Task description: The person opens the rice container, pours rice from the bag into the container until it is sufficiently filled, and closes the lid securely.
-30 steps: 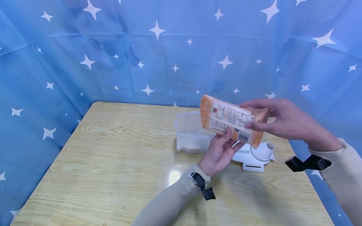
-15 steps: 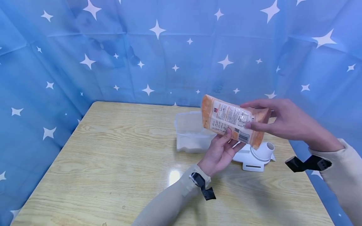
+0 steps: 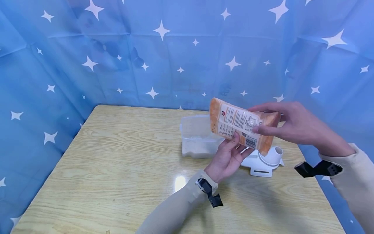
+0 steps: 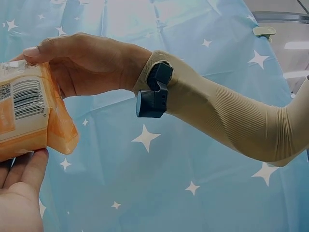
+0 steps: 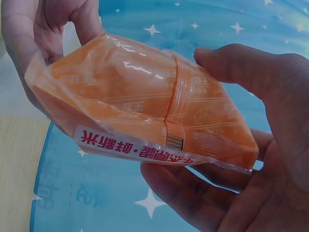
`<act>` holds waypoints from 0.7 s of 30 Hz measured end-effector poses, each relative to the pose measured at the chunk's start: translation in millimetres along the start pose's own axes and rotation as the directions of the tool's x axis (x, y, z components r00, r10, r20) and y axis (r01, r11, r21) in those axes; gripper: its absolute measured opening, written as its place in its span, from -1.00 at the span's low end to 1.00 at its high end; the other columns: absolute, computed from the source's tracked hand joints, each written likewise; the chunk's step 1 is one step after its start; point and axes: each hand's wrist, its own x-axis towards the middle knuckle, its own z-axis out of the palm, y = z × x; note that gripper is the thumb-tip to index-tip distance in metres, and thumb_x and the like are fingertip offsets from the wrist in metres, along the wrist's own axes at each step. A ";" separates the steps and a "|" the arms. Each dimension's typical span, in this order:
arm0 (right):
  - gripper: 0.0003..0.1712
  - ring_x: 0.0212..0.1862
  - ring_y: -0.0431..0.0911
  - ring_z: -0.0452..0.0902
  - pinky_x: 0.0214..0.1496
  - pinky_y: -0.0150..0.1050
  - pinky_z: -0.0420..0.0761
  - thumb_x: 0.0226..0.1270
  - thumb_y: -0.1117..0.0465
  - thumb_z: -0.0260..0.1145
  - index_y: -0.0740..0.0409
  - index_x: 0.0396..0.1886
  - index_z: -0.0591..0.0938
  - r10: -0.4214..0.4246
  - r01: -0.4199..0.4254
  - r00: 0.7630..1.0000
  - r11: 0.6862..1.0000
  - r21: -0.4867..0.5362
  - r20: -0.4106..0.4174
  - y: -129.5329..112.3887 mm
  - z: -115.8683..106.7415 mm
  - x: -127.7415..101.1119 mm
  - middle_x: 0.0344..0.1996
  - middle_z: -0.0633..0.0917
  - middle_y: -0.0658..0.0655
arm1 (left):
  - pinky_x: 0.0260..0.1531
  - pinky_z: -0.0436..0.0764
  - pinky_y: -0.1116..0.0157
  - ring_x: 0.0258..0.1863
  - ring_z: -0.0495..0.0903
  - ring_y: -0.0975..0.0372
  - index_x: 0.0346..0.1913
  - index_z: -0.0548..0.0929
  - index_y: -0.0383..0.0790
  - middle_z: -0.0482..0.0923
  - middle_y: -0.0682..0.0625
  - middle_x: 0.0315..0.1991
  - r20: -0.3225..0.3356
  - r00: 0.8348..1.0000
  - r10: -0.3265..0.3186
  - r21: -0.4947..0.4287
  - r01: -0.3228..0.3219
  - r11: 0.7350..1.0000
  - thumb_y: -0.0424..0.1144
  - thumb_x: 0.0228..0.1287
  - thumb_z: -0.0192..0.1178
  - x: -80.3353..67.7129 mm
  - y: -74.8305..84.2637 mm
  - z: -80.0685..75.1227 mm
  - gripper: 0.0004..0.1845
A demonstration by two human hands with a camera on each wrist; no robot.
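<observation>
Packet (image 3: 241, 125) orange, pinched by left hand (image 3: 226, 159) + right hand (image 3: 295, 125) | barcode: head view | seam: right wrist only

Staged recording booth, star-print blue backdrop (image 3: 175, 65), wooden table (image 3: 117, 162)

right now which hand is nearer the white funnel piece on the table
Left. The left hand sits just beside the funnel piece, under the orange pack; the right hand is higher, above it.

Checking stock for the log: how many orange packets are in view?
1. The orange packet is held above the table, between the left hand below and the right hand. Others may be hidden.
</observation>
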 end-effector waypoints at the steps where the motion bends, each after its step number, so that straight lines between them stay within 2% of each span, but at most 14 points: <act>1: -0.39 -0.65 -0.16 0.38 -0.66 -0.25 0.35 0.14 0.01 0.62 -0.38 0.21 0.66 0.002 -0.002 1.000 1.000 -0.001 0.000 -0.3 -0.2 -0.2 -0.51 0.66 -0.12 | 0.54 0.37 0.10 0.22 0.59 0.24 0.39 0.44 -0.01 0.59 0.09 0.19 0.001 1.000 0.001 0.002 -0.001 1.000 -0.03 0.58 0.02 -0.1 0.0 0.3 -0.57; 10: -0.40 -0.66 -0.16 0.38 -0.66 -0.26 0.35 0.15 0.01 0.62 -0.36 0.21 0.67 0.008 -0.008 1.000 1.000 -0.001 0.005 -3.7 -0.8 -2.3 -0.59 0.63 -0.12 | 0.54 0.37 0.10 0.25 0.58 0.23 0.40 0.43 0.00 0.59 0.08 0.20 0.001 1.000 -0.010 0.008 0.010 1.000 0.00 0.56 0.03 -1.3 0.1 0.0 -0.55; 17: -0.40 -0.67 -0.15 0.34 -0.67 -0.25 0.33 0.13 0.00 0.62 -0.37 0.21 0.67 0.011 -0.011 1.000 1.000 -0.006 -0.006 -4.1 -0.9 -2.5 -0.51 0.66 -0.13 | 0.53 0.40 0.11 0.23 0.59 0.24 0.39 0.43 -0.01 0.59 0.08 0.20 0.009 1.000 -0.003 0.012 0.003 1.000 0.00 0.57 0.03 -1.7 0.4 0.8 -0.56; 21: -0.40 -0.66 -0.15 0.36 -0.67 -0.25 0.33 0.15 -0.01 0.61 -0.39 0.22 0.66 0.021 -0.021 1.000 1.000 -0.006 0.004 -4.1 -1.4 -2.8 -0.54 0.66 -0.12 | 0.51 0.43 0.15 0.24 0.59 0.25 0.38 0.44 0.02 0.58 0.09 0.21 0.027 1.000 -0.003 0.007 0.003 1.000 0.00 0.55 0.06 -1.9 1.0 -0.2 -0.56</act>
